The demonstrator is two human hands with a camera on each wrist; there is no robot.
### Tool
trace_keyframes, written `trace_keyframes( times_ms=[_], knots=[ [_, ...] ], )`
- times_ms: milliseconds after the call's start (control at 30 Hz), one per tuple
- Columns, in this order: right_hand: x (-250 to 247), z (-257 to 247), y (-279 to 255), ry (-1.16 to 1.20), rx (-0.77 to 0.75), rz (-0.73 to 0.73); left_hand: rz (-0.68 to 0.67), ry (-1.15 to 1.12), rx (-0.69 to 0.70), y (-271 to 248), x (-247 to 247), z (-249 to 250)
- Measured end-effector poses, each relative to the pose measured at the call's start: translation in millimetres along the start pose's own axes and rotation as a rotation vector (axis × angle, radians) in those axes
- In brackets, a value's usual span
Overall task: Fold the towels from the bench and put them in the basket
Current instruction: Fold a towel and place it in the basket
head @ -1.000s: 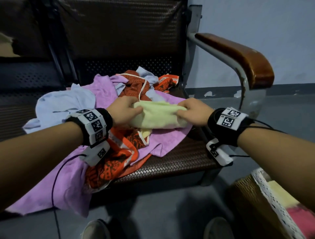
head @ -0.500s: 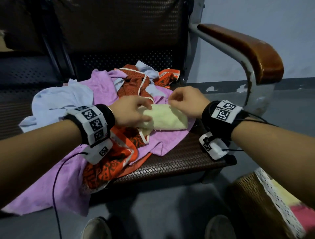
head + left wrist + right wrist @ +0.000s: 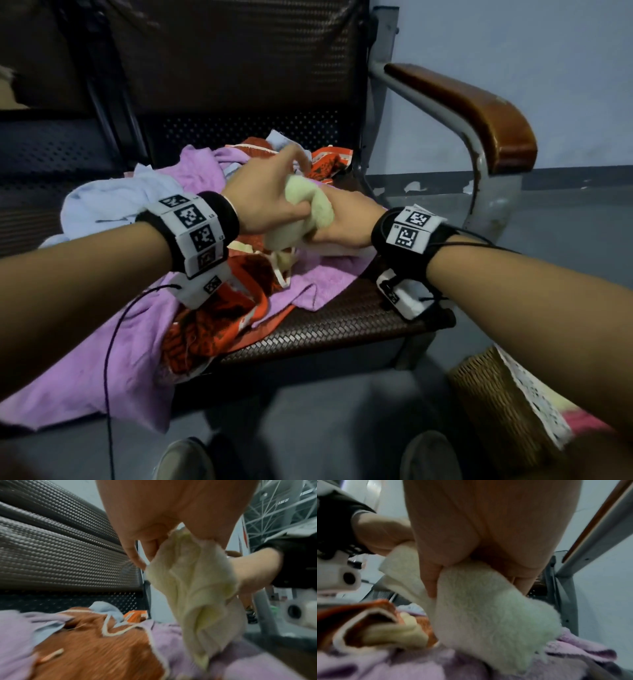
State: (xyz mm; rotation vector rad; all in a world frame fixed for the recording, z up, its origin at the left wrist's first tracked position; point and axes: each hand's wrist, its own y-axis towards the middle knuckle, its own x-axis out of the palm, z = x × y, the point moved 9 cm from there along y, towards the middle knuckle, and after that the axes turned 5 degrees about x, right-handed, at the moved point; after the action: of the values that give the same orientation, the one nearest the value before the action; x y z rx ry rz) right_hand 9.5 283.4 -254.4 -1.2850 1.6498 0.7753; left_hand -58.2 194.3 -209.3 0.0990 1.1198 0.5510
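A pale yellow towel [image 3: 310, 209] is bunched between both hands above the bench seat [image 3: 342, 329]. My left hand [image 3: 267, 195] grips its upper end, fingers curled round the cloth [image 3: 188, 581]. My right hand [image 3: 346, 222] holds the other end from below, thumb and fingers pinching the fluffy fold [image 3: 488, 608]. Beneath lie a purple towel [image 3: 102, 370], an orange patterned towel [image 3: 219, 322] and a light blue towel [image 3: 113, 202], all crumpled. The wicker basket [image 3: 493, 404] stands on the floor at lower right, with yellow and pink cloth inside.
The bench's wooden armrest [image 3: 479, 113] on a grey metal frame rises right of the seat. A perforated dark backrest [image 3: 239, 61] stands behind the pile. My shoes [image 3: 185, 459] are on the grey floor in front of the bench. A cable [image 3: 113, 342] hangs from the left wrist.
The yellow towel lay flat and folded on the pile; now both hands have come together and lifted it, bunched between them. The left hand moved right and up over the right hand.
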Motion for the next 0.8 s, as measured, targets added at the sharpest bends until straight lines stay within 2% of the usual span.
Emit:
trace_keyframes(
  times_ms=[67,167,233,333,467,567,667,800],
  knots=[
    [-16,5,-13,0.112,0.057,0.000,0.103,-0.070,0.003,5,-18,21],
    [-47,23,-42,0.427,0.106,0.049,0.206,-0.192,0.025,20,-37,61],
    [-77,36,-67,0.579,0.109,0.130,0.225,-0.229,0.099,35,-45,103],
    [-116,58,-112,0.668,0.086,0.237,0.203,-0.291,0.219,58,-39,179],
    [-143,124,-197,0.856,0.178,0.432,0.065,-0.413,0.301,83,19,276],
    [-140,187,-273,0.975,0.328,0.602,-0.074,-0.553,0.282,96,91,331],
    [-113,252,-346,1.126,0.499,0.735,-0.285,-0.760,0.118,97,190,370],
    [-48,321,-422,1.350,0.763,0.824,-0.717,-0.925,-0.124,54,336,404]
  ],
)
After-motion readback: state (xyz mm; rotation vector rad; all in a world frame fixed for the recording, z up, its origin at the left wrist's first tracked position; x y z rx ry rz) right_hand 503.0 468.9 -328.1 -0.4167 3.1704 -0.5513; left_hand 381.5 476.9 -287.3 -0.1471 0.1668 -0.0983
